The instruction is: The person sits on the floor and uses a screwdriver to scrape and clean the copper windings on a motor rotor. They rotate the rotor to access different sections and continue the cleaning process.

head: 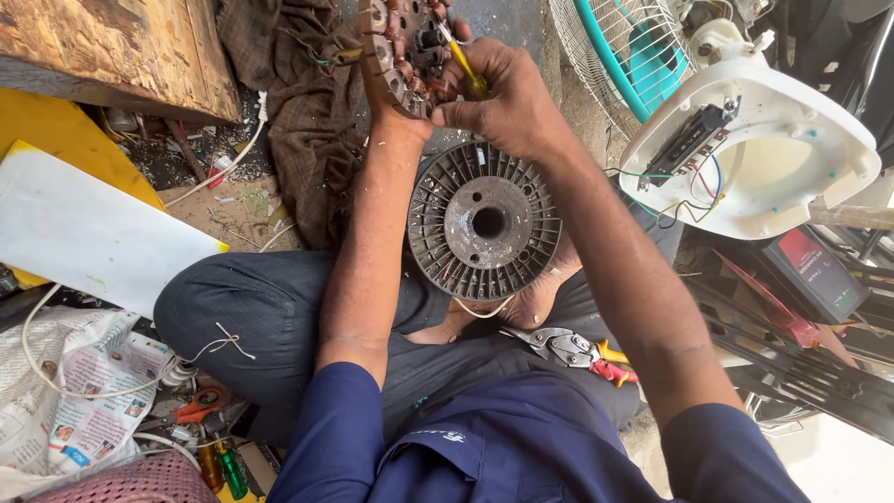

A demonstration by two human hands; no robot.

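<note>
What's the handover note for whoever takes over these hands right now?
Left hand grips the fan motor stator, copper coils facing up, raised above the lap.
Right hand pinches a yellow-handled tool with its tip at the stator windings.
Finned rotor housing rests on the lap beneath; snips lie on the right thigh.
White fan base sits opened, wires exposed.
Motor is apart; winding work under way, nothing reassembled.

The scene is lit by soft daylight. The ground is seen as grey concrete at the top, and it is covered with clutter at the left. A worn wooden board is placed at the upper left, above a yellow sheet and a white panel. A brown cloth is laid beside them. Newspaper is spread at the lower left. A fan guard is seen at the upper right.
</note>
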